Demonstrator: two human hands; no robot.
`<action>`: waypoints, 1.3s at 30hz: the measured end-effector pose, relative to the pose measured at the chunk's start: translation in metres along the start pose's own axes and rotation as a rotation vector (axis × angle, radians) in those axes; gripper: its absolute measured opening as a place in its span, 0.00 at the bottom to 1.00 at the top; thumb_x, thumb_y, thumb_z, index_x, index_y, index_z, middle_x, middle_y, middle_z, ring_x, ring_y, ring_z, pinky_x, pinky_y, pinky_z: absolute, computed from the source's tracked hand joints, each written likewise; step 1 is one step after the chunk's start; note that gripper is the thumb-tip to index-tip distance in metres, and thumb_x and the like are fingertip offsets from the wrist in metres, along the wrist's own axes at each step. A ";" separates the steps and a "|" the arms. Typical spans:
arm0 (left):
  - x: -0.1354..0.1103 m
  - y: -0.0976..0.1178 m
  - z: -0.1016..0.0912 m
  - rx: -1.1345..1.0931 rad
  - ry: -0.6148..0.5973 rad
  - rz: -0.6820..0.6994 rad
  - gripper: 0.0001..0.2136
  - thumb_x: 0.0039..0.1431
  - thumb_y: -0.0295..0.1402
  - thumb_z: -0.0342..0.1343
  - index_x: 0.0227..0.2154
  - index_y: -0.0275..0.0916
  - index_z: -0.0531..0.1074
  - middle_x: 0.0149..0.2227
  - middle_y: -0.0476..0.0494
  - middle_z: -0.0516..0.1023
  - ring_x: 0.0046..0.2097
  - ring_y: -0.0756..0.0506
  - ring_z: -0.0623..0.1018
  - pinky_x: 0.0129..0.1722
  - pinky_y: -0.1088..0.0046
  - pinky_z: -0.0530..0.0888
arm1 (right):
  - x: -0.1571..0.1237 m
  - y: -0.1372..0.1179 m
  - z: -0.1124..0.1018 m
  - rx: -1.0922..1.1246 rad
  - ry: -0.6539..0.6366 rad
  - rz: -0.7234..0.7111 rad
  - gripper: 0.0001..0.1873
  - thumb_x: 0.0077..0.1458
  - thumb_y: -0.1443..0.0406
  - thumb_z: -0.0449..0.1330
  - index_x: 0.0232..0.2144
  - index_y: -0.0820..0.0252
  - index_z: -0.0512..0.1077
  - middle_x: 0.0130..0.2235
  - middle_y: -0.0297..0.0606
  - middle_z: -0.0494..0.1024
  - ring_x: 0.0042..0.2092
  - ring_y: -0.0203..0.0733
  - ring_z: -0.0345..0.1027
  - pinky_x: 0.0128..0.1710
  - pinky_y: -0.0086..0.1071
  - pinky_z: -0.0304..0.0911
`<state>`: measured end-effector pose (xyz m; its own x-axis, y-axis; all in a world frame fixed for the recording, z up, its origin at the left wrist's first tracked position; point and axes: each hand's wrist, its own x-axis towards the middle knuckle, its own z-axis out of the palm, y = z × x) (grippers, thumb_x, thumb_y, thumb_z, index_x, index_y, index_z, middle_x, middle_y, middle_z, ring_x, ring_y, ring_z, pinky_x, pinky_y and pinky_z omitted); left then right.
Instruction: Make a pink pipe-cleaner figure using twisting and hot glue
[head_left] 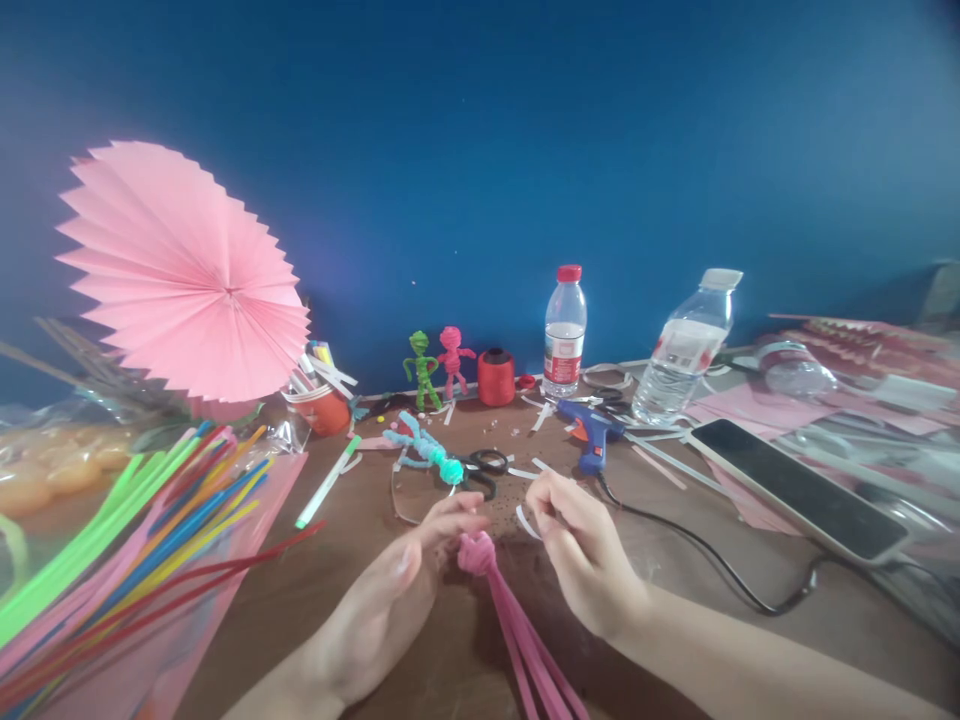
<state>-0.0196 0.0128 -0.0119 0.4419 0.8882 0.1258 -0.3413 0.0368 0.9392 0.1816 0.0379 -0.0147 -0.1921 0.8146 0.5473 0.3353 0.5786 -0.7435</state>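
My left hand [390, 590] has its fingers closed around a bundle of pink pipe cleaners [517, 630], just below the knotted ball at the bundle's top [478, 552]. The loose ends trail toward me. My right hand [581, 545] hovers just right of the knot, fingers curled in a pinch near a thin white strip [525, 522]; what it grips is too small to make out. Beyond my hands lie a light-blue pipe-cleaner figure [424, 452] and black scissors [484, 468].
A blue glue gun [591, 432] with a black cord lies behind my right hand. Two water bottles [564, 335], [682, 350], a red spool [496, 377], green and pink figures [422, 370], [452, 360], a phone [802, 490], a pink paper fan [184, 270] and coloured pipe cleaners [127, 540] surround the table.
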 end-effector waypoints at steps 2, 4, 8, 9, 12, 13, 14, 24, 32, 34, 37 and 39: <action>0.002 0.000 -0.004 -0.124 0.106 -0.003 0.16 0.60 0.38 0.45 0.41 0.39 0.75 0.54 0.40 0.66 0.61 0.36 0.52 0.57 0.58 0.54 | -0.001 0.000 -0.001 0.019 -0.019 -0.042 0.10 0.52 0.72 0.42 0.21 0.57 0.52 0.22 0.30 0.57 0.26 0.35 0.53 0.27 0.29 0.51; 0.005 -0.001 -0.006 -0.210 0.196 -0.021 0.12 0.59 0.35 0.48 0.35 0.39 0.76 0.51 0.41 0.69 0.59 0.37 0.55 0.54 0.60 0.59 | -0.001 0.000 -0.001 0.004 -0.037 -0.082 0.11 0.52 0.73 0.43 0.20 0.57 0.51 0.22 0.30 0.56 0.26 0.35 0.52 0.27 0.29 0.50; 0.007 -0.003 -0.008 -0.287 0.280 -0.048 0.07 0.56 0.33 0.54 0.33 0.38 0.76 0.48 0.41 0.70 0.57 0.38 0.58 0.51 0.65 0.63 | 0.000 -0.003 -0.001 -0.074 -0.089 -0.081 0.12 0.52 0.73 0.46 0.20 0.58 0.51 0.21 0.29 0.57 0.25 0.34 0.52 0.26 0.28 0.50; 0.007 -0.003 -0.008 -0.292 0.286 -0.052 0.06 0.55 0.32 0.55 0.33 0.38 0.76 0.47 0.41 0.70 0.56 0.39 0.60 0.50 0.66 0.63 | 0.000 -0.004 -0.001 -0.089 -0.104 -0.072 0.12 0.53 0.72 0.46 0.20 0.58 0.52 0.22 0.29 0.57 0.25 0.34 0.53 0.26 0.28 0.50; 0.007 -0.002 -0.007 -0.292 0.286 -0.056 0.04 0.53 0.31 0.58 0.31 0.39 0.75 0.46 0.43 0.71 0.53 0.42 0.63 0.49 0.68 0.64 | 0.001 -0.005 -0.002 -0.131 -0.130 -0.044 0.14 0.57 0.70 0.45 0.20 0.58 0.53 0.22 0.30 0.59 0.26 0.34 0.55 0.27 0.28 0.52; 0.007 -0.002 -0.006 -0.285 0.284 -0.051 0.03 0.52 0.31 0.58 0.30 0.39 0.75 0.46 0.43 0.71 0.52 0.42 0.64 0.49 0.68 0.64 | 0.002 -0.005 -0.001 -0.159 -0.137 -0.030 0.14 0.57 0.70 0.45 0.19 0.58 0.54 0.22 0.30 0.59 0.26 0.35 0.55 0.27 0.28 0.53; 0.007 -0.002 -0.006 -0.276 0.281 -0.047 0.03 0.53 0.31 0.58 0.29 0.39 0.75 0.45 0.43 0.71 0.51 0.43 0.65 0.49 0.68 0.64 | 0.002 -0.004 -0.001 -0.198 -0.145 -0.012 0.15 0.57 0.69 0.46 0.19 0.58 0.54 0.22 0.30 0.60 0.26 0.35 0.56 0.28 0.29 0.53; 0.006 0.000 0.002 -0.026 0.392 -0.030 0.08 0.58 0.33 0.52 0.26 0.38 0.71 0.33 0.48 0.69 0.35 0.48 0.68 0.37 0.72 0.65 | 0.001 -0.015 0.006 -0.416 -0.331 0.040 0.11 0.48 0.60 0.61 0.34 0.59 0.69 0.33 0.38 0.72 0.38 0.48 0.64 0.39 0.40 0.58; 0.008 -0.005 -0.004 0.062 0.544 -0.004 0.17 0.58 0.39 0.51 0.17 0.36 0.68 0.24 0.47 0.69 0.33 0.47 0.69 0.30 0.74 0.63 | -0.005 -0.020 0.009 -0.345 -0.510 0.167 0.17 0.41 0.69 0.61 0.37 0.58 0.66 0.32 0.38 0.74 0.35 0.47 0.69 0.33 0.34 0.62; 0.009 -0.005 -0.005 0.105 0.595 0.008 0.11 0.53 0.36 0.57 0.20 0.37 0.69 0.27 0.49 0.71 0.33 0.48 0.70 0.31 0.75 0.64 | -0.006 -0.017 0.010 -0.318 -0.498 0.182 0.17 0.43 0.74 0.57 0.38 0.57 0.65 0.30 0.36 0.75 0.33 0.44 0.70 0.31 0.32 0.62; 0.009 -0.004 -0.006 0.176 0.676 0.075 0.07 0.48 0.30 0.61 0.31 0.41 0.70 0.33 0.50 0.72 0.38 0.48 0.70 0.38 0.74 0.65 | -0.005 -0.017 0.010 -0.256 -0.450 0.209 0.15 0.45 0.75 0.54 0.37 0.56 0.65 0.25 0.32 0.74 0.29 0.40 0.69 0.29 0.30 0.61; 0.008 -0.003 -0.007 0.228 0.694 0.101 0.06 0.51 0.31 0.59 0.33 0.41 0.69 0.35 0.50 0.71 0.41 0.47 0.69 0.41 0.73 0.65 | -0.003 -0.018 0.009 -0.213 -0.413 0.212 0.12 0.48 0.74 0.53 0.35 0.56 0.66 0.26 0.31 0.74 0.28 0.39 0.68 0.29 0.29 0.61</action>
<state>-0.0211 0.0234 -0.0156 -0.2348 0.9705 0.0549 -0.1378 -0.0892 0.9864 0.1678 0.0252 -0.0062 -0.4339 0.8861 0.1632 0.5785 0.4128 -0.7036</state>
